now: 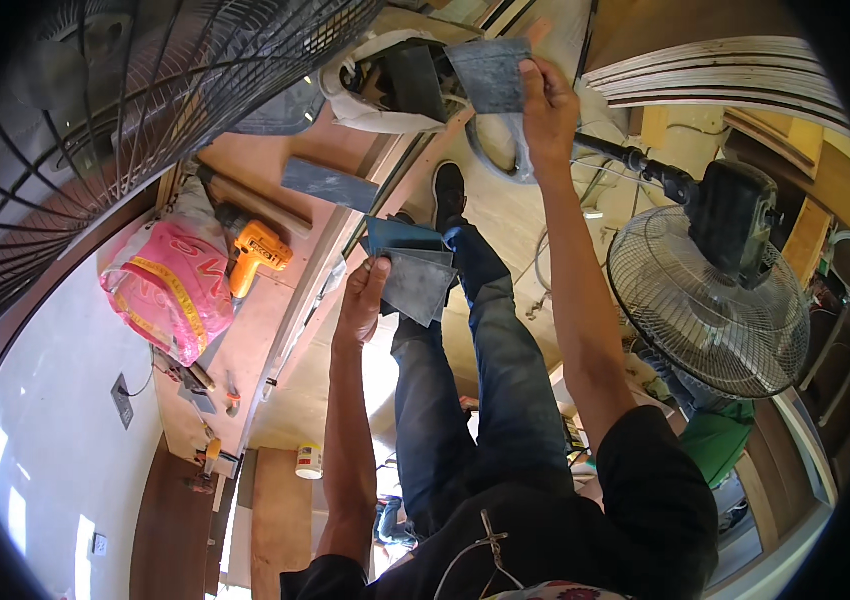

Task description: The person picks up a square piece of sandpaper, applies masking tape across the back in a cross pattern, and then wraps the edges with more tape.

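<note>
My left hand (361,298) pinches a small fan of grey sandpaper sheets (419,287), a blue-backed one among them, between thumb and fingers above my legs. Farther off and to the right, my right hand (549,112) grips one dark grey sandpaper sheet (490,76) by its right edge. That sheet hangs beside the mouth of an open whitish bag (349,108), where more dark flat pieces show; the bag's depth is hidden. Another grey strip (330,184) lies on the wooden bench, left of the bag's near side.
An orange drill (257,257) and a pink plastic bag (170,285) rest on the bench (270,300) at left. A standing fan (710,300) is close to my right arm; another fan's wire cage (95,130) fills the upper left. Stacked boards (715,72) stand far right.
</note>
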Available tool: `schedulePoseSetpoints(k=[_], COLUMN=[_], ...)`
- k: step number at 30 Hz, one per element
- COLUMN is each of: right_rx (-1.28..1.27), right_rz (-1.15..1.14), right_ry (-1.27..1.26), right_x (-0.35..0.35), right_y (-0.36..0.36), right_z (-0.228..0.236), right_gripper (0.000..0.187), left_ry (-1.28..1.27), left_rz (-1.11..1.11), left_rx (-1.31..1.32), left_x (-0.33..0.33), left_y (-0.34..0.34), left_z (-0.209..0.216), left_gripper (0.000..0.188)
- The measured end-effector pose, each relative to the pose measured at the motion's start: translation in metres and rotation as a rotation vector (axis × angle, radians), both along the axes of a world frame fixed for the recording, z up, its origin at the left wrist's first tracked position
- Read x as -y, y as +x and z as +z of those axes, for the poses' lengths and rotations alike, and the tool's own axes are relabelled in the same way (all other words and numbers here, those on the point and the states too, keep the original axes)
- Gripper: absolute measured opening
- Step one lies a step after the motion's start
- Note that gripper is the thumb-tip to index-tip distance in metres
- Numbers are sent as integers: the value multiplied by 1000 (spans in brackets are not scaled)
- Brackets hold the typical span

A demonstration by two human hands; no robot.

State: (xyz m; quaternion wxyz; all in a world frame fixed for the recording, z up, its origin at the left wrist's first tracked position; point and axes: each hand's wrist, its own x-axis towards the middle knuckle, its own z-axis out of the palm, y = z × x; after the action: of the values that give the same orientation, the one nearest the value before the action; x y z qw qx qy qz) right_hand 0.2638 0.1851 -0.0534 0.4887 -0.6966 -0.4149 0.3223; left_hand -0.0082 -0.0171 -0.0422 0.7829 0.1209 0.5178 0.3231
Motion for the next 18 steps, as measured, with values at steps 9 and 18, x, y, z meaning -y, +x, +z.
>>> schedulePoseSetpoints(k=[9, 18], right_rx=[-301, -302], right_rz=[73, 207], right_ry=[-108, -216], right_x=[43, 78], right_y=[0, -7], right_z=[40, 55], right_gripper=[32, 27], left_ry=[178, 219], left_rz=[-138, -99], left_rx=[-294, -293], left_x=[-32, -50], left_y=[9, 21], left_z=[-7, -2], left_gripper=[24, 31])
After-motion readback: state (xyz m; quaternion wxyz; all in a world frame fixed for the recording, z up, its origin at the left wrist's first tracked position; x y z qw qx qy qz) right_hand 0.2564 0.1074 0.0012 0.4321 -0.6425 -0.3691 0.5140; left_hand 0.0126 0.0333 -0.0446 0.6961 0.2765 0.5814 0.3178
